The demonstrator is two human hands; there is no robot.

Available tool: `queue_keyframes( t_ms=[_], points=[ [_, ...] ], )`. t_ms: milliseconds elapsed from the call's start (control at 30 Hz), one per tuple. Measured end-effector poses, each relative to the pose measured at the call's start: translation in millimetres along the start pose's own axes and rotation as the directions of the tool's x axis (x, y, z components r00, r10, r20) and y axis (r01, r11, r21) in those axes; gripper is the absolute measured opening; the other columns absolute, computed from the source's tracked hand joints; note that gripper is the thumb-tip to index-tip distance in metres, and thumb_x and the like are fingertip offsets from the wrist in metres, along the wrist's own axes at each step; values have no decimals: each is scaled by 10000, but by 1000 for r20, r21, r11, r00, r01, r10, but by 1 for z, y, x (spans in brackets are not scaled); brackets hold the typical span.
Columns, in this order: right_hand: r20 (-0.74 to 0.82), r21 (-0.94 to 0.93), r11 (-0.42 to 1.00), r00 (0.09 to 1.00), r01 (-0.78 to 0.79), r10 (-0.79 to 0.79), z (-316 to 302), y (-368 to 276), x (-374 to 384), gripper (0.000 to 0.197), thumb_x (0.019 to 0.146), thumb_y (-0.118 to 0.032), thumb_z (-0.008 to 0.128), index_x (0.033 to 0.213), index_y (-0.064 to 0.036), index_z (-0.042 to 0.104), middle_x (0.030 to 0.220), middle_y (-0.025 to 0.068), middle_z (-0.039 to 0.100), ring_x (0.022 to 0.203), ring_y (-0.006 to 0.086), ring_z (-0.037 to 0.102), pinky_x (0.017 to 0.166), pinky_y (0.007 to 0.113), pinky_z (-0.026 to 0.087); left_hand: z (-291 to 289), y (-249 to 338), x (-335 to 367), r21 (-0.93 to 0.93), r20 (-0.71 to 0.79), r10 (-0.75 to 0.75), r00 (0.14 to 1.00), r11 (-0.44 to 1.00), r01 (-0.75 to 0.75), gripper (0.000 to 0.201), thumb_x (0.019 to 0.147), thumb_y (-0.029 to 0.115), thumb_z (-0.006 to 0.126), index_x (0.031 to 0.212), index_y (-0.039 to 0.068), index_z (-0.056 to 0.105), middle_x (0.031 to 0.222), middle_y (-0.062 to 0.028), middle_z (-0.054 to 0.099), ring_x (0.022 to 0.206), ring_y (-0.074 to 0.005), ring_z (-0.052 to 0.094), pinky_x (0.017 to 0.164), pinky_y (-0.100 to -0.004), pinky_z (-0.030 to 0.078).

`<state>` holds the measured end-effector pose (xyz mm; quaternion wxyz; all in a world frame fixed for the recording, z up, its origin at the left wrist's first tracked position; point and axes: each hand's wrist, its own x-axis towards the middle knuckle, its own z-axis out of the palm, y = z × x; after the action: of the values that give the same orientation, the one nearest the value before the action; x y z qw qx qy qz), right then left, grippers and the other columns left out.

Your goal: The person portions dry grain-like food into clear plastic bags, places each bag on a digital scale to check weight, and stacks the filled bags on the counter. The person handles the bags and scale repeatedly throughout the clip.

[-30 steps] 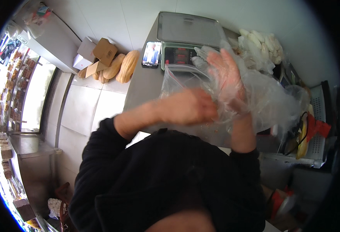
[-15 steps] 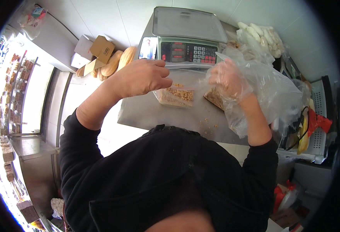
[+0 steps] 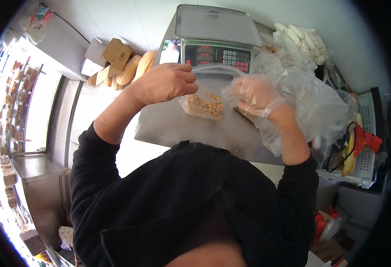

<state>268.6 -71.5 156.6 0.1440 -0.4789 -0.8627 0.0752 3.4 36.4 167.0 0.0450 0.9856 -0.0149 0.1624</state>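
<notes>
A clear plastic bag [image 3: 213, 82] lies on the metal table in front of me, holding a pale block with a chopped-nut top [image 3: 202, 107]. My left hand [image 3: 166, 83] is bare and pinches the bag's upper left edge. On the other side, my right hand [image 3: 254, 92], in a clear plastic glove, is closed at the upper right of the bag; its fingertips are partly smeared by motion. A dark brown slab [image 3: 245, 115] lies mostly hidden under the right hand and loose plastic.
A weighing scale [image 3: 217, 55] stands behind the bag, a phone [image 3: 169, 52] at its left. Loose clear plastic bags [image 3: 311, 104] cover the right. An open cardboard box [image 3: 116, 55] and long tan gourds [image 3: 144, 64] sit far left. Crumbs [image 3: 237, 139] dot the metal table [image 3: 173, 129].
My right hand has come left and inward along the bag's top. My left hand stays at its edge. The brown slab is more covered now.
</notes>
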Motion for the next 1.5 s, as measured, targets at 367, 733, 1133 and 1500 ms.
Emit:
queue_keyframes(
  t_ms=[367,733,1133,1500],
  points=[
    [-338,-117,987,930,111,-144,-3,-11,30,183,716,-11,590,878,-77,643,909,120,631,826,326,596,710,387,490,17,2,9,-21,-89,41,995,999,-43,164,697,44,641,860,37,624,796,-62,551,874,-232,572,675,-314,522],
    [548,-35,937,778,-348,309,95,-4,86,296,783,-194,672,1012,-22,596,902,146,626,869,253,623,781,365,501,25,8,25,-121,-150,121,981,983,-140,182,703,85,618,870,13,638,773,-70,550,857,-243,564,670,-331,516],
    [70,192,953,972,-232,223,130,21,34,436,787,-241,706,1114,-3,541,947,147,625,891,237,619,804,354,500,62,32,42,-211,-538,43,842,960,-185,182,754,123,686,912,37,658,1059,-104,579,1025,-263,550,854,-357,478],
    [-134,964,265,833,-16,537,132,9,45,796,792,-257,744,1362,-18,241,1234,125,493,1131,225,501,964,353,422,180,20,7,-962,-208,-925,318,253,106,653,959,274,496,1460,26,158,1384,-162,401,1268,-256,401,1051,-351,312]
  ],
)
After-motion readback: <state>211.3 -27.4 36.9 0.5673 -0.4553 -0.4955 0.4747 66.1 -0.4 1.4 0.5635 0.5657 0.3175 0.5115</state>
